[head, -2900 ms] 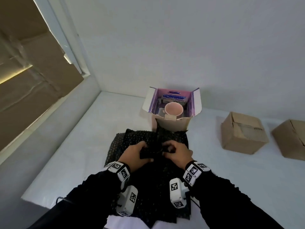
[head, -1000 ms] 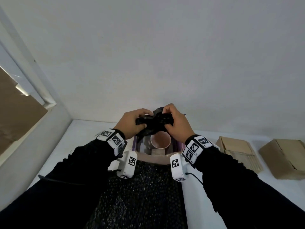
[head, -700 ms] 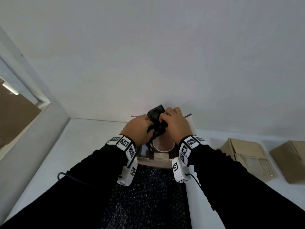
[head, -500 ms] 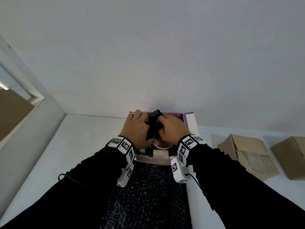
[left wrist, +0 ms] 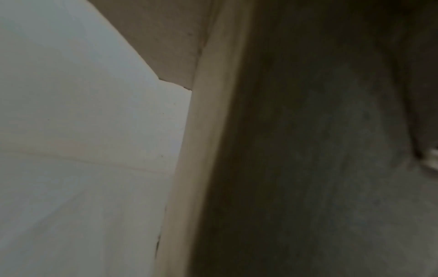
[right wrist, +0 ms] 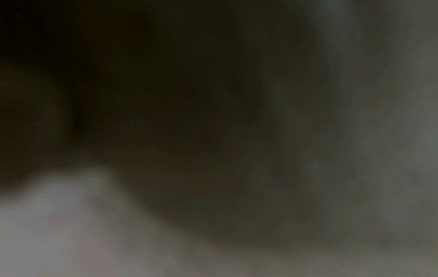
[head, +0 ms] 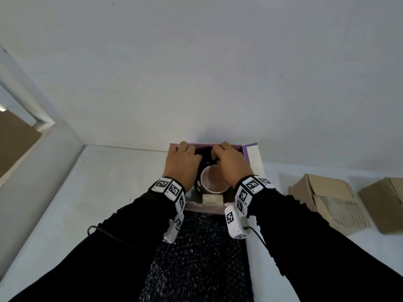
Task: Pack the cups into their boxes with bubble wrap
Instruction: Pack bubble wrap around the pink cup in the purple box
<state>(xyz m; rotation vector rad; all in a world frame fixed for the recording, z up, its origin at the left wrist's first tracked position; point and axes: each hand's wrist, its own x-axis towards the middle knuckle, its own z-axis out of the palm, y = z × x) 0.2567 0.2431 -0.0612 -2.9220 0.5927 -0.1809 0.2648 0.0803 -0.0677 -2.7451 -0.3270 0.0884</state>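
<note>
A pink cup (head: pixel 214 180) stands inside an open purple box (head: pixel 247 152) against the back wall. A wad of black bubble wrap (head: pixel 205 154) sits in the box just behind the cup. My left hand (head: pixel 182 163) and right hand (head: pixel 231 163) are both down in the box with fingers curled on that wad; the fingertips are hidden. A larger sheet of black bubble wrap (head: pixel 200 258) lies on the table between my forearms. The left wrist view shows only a blurred cardboard edge (left wrist: pixel 201 150); the right wrist view is dark blur.
Two brown cardboard boxes stand at the right: one with loosely shut flaps (head: pixel 327 201) and another (head: pixel 383 203) at the frame edge. The white table (head: pixel 98 192) runs left to a grey wall. A window frame (head: pixel 32 112) shows at far left.
Both hands carried the bubble wrap wad from the table up over the box, then lowered it into the box behind the cup. The wad now sits lower, mostly covered by the hands.
</note>
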